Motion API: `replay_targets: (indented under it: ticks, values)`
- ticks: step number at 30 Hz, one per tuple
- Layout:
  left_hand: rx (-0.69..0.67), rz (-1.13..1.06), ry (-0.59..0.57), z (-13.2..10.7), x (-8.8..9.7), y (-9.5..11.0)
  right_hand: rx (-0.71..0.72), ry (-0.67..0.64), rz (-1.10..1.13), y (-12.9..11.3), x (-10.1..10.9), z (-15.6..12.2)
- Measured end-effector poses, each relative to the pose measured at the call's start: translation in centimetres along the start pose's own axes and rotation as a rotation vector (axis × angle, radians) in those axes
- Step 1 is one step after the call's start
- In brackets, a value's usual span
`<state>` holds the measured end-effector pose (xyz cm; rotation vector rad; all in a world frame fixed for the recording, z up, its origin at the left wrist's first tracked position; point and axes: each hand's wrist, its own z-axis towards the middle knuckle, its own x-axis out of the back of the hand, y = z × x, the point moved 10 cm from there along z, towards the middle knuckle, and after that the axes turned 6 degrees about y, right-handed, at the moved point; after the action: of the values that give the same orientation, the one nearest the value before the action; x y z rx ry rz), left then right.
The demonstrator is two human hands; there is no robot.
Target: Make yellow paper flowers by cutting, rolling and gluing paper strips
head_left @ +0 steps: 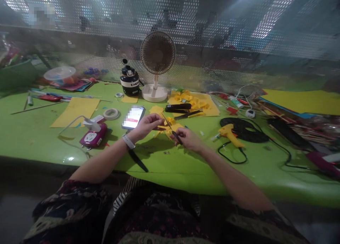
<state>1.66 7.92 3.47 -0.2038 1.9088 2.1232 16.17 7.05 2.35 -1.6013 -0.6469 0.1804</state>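
My left hand (146, 125), with a pale watch on the wrist, is closed in a pinch at a small piece of yellow paper (160, 128), partly hidden by the fingers. My right hand (188, 138) grips dark-handled scissors (177, 137), their thin blade pointing up and left towards my left fingertips. Yellow paper scraps (171, 122) lie on the table behind and below both hands. Just beyond them is a black stapler (178, 107). Yellow paper flowers (195, 101) rest on a yellow sheet (214, 109) farther back.
On the green table (164, 166), a phone (133, 117), tape roll (111, 113) and purple power strip (93, 136) lie left. A fan (157, 52) and bottle (130, 81) stand behind. Right are a yellow glue gun (231, 134) and its cord.
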Motion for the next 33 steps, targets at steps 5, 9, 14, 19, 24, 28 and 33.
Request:
replay_targets:
  ticks: [5,9,14,19,24,28,33]
  values:
    - [0.046,0.012,-0.016,-0.2,-0.2,-0.4,0.002,0.023,0.012,0.0,0.2,0.1]
    - [0.162,-0.262,0.075,-0.7,-0.6,-0.6,-0.034,0.034,0.018,0.4,0.2,0.1]
    - [0.33,-0.481,0.107,-1.4,-2.2,-1.4,-0.136,-0.018,0.031,1.8,-0.4,0.2]
    - [0.324,-0.496,0.14,-1.3,-2.1,-1.8,-0.149,-0.019,0.05,2.3,-0.5,0.4]
    - [0.315,-0.467,0.173,-1.3,-1.8,-1.9,-0.149,-0.009,0.068,2.1,-0.5,0.4]
    - [0.319,-0.442,0.155,-1.3,-1.9,-1.8,-0.139,-0.013,0.053,1.6,-0.4,0.3]
    - [0.323,-0.409,0.147,-1.2,-1.7,-2.1,-0.14,-0.02,0.058,1.5,-0.4,0.2]
